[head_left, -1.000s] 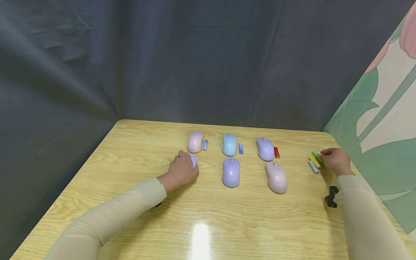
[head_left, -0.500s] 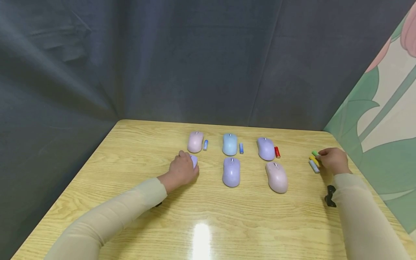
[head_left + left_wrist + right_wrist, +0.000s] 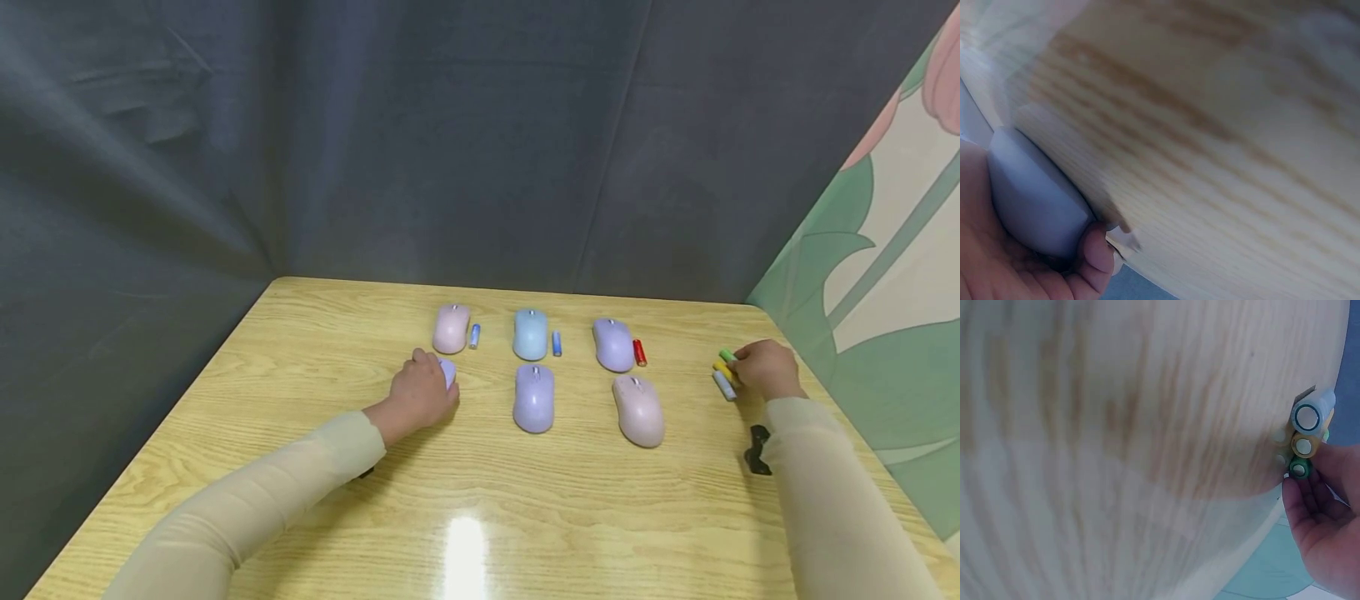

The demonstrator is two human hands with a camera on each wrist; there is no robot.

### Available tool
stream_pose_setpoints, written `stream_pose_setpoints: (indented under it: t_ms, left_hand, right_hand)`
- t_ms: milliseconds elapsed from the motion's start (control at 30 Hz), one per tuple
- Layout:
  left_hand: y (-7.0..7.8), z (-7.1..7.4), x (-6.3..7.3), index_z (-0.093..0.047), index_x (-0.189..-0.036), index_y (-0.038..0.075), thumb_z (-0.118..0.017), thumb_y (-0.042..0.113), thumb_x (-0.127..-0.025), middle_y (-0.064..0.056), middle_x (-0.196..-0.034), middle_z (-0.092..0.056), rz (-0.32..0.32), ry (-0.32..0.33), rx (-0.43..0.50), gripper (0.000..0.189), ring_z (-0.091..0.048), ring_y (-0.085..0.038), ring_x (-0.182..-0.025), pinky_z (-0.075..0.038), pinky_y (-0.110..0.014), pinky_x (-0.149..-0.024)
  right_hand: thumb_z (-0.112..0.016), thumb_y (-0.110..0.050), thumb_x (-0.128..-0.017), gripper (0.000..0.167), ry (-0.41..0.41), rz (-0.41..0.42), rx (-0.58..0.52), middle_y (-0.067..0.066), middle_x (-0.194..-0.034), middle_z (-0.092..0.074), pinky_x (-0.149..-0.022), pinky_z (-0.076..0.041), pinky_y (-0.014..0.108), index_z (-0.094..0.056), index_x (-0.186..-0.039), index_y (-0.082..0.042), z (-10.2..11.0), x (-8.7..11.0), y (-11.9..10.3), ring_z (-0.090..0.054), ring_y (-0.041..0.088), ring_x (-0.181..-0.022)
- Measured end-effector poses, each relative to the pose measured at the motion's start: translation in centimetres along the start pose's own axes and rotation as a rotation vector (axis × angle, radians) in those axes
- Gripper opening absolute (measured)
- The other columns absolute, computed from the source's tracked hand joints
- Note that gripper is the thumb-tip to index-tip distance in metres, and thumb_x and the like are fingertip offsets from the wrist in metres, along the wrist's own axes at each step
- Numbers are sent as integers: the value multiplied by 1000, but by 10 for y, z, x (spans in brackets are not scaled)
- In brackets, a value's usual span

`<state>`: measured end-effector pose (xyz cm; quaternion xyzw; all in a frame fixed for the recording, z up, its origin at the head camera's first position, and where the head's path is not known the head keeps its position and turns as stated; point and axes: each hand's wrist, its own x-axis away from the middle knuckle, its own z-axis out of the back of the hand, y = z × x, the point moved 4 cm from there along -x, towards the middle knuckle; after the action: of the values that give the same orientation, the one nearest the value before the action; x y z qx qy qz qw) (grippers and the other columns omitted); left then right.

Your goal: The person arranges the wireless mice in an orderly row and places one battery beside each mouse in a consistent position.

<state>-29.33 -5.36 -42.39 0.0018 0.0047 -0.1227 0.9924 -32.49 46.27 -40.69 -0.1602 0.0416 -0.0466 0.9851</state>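
My left hand (image 3: 422, 392) holds a purple computer mouse (image 3: 447, 372) on the table. In the left wrist view, the fingers (image 3: 1096, 250) curl round the sides of that mouse (image 3: 1038, 194). At the far right, my right hand (image 3: 768, 369) is at three batteries lying side by side: green (image 3: 727, 355), yellow (image 3: 723, 369) and pale blue (image 3: 723, 385). The right wrist view has thumb and fingers about the green battery (image 3: 1299, 467), seemingly pinching it. Against it lie the yellow battery (image 3: 1305, 445) and the pale blue one (image 3: 1310, 415).
At the back stand a pink mouse (image 3: 451, 328) and a blue mouse (image 3: 530, 334), each beside a blue battery, and a purple mouse (image 3: 613, 345) beside a red battery (image 3: 639, 352). In front are another purple mouse (image 3: 534, 399) and a pink one (image 3: 639, 410). A dark curtain (image 3: 465, 150) hangs behind.
My right hand has shifted slightly left over the batteries, covering more of the green and yellow ones. The left hand and its mouse stay in place.
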Motion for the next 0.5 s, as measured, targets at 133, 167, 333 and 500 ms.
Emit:
stream_pose_setpoints:
  t_ms: [133,167,333,500]
  left_hand:
    - [0,-1,0,-50,-108,-17,-48,42,-98,-19,-89,-43,-3,-1,-1,60,-53,-23,-70,-51,-30,-53]
    - [0,-1,-1,-50,-108,-17,-47,43,-98,-19,-89,-43,-3,-2,-1,60,-53,-23,-70,-51,-30,-53]
    - [-1,-2,-2,-50,-109,-17,-47,43,-98,-19,-89,-43,2,-4,2,61,-53,-23,-70,-51,-30,-53]
    - [-1,-2,-1,-51,-108,-17,-48,43,-97,-19,-89,-43,3,3,4,61,-54,-23,-70,-51,-30,-52]
  right_hand:
    - [-62,-10,-90,30,40,-12,-36,34,-104,-61,-80,-44,58,-64,-104,16,0,2,3,-53,54,-94]
    - [-62,-11,-90,30,50,-16,-43,34,-105,-61,-79,-44,57,-64,-104,16,1,3,4,-53,54,-94]
    - [-61,-14,-92,34,67,-37,-85,35,-109,-59,-76,-45,53,-63,-108,16,5,6,7,-51,54,-97]
    - [-57,-18,-94,42,32,-73,-186,35,-107,-60,-65,-47,41,-58,-115,18,12,9,8,-55,49,-93]
